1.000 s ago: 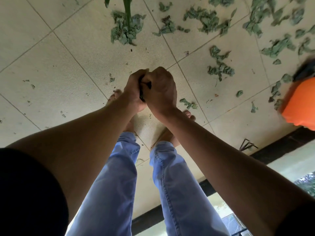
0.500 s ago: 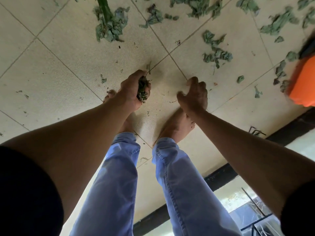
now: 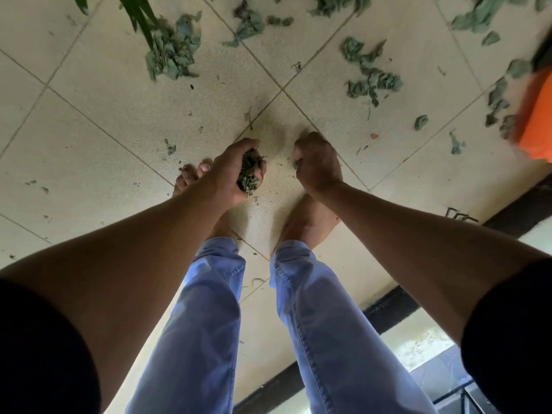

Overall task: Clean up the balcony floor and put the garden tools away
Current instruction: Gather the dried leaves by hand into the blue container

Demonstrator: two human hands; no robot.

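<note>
Bent low over the tiled balcony floor (image 3: 98,94), the person has both hands down just ahead of their bare feet. The left hand (image 3: 231,171) is curled into a cup round a wad of dry leaf scraps (image 3: 249,173), thumb and fingers closed enough to keep the crumbly bits from spilling; some poke out at the top and bottom of the fist. The right hand (image 3: 318,164) is knuckles-up with its fingers tucked under, and a sliver of green shows at its inner edge, so it looks to be pinching up a small scrap, though what lies under the palm is hidden. Using one hand as the holder and the other as the picker seems the reason for this split.

Most of the litter is not yet gathered: clumps of torn green leaves (image 3: 171,55) lie across the tiles farther out, another cluster (image 3: 370,79) to the right, and fine crumbs between. An orange container (image 3: 537,121) sits at the right edge (blurred, so whether it is a bucket or a dustpan I cannot tell), a likely place for the handful to go. A dark wire-like tool (image 3: 458,215) lies by the black border strip (image 3: 385,306). Long green plant blades (image 3: 139,16) hang in at the top. No writing or brand is readable anywhere.
</note>
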